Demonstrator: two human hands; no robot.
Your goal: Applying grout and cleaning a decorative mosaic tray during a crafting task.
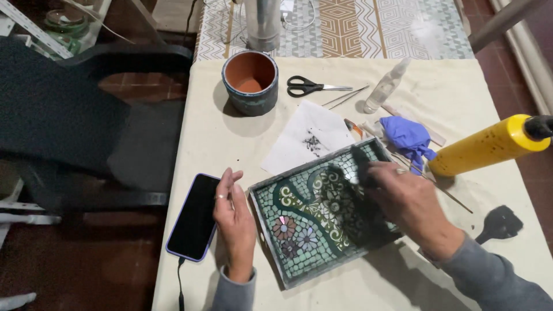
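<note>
Two bare hands, mine, work over a rectangular mosaic tray [314, 222] that lies at a slant on a cream cloth-covered table [230, 138], its far corner turned toward the upper right. The tray's face is set with small pale green tiles, a dark green band curling through the middle, and a few flower shapes in pink and purple near its lower left; a raised grey rim frames it. My left hand [233, 222] rests on the cloth just beside the tray's left edge, fingers loosely curled and mostly together, thumb side against the rim, holding nothing that I can make out. My right hand [406, 201] lies over the tray's right half, fingers closed around a dark, soft-looking thing [360, 167] that is pressed to the tiles near the upper right corner; it is blurred, so I cannot tell what it is. A phone in a purple case [194, 217] lies dark-screened just left of my left hand, a cable running from its near end. Beyond the tray sit a sheet of white paper [308, 135] with dark crumbs, black-handled scissors [311, 86], and a terracotta pot [250, 80]. To the right are a crumpled blue glove [409, 138], a small clear bottle [387, 86] and a yellow bottle [489, 144] lying on its side.
</note>
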